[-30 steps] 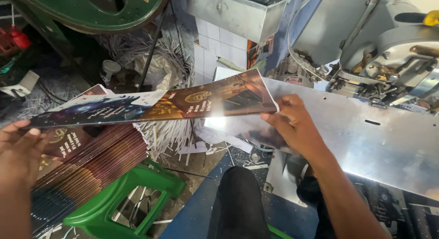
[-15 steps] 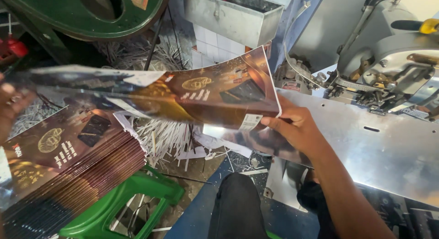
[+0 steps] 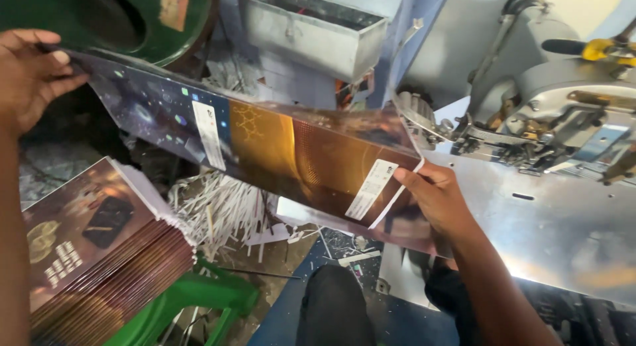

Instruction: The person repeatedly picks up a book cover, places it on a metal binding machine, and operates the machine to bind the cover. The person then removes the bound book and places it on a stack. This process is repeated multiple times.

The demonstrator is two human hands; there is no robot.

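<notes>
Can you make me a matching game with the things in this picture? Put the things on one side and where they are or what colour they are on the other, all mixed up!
Things:
1. printed sheet
2. stack of sheets
3. stool
4. paper strips

Descriptions:
A. green, under the stack
B. white, scattered on the floor
C. held between left hand and right hand
D. piled at lower left

Pairs: 1-C, 2-D, 3-A, 4-B

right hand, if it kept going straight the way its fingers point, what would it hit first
The right hand points up-left along the printed sheet it grips. Past that, probably the grey metal box, though depth is hard to judge.
</notes>
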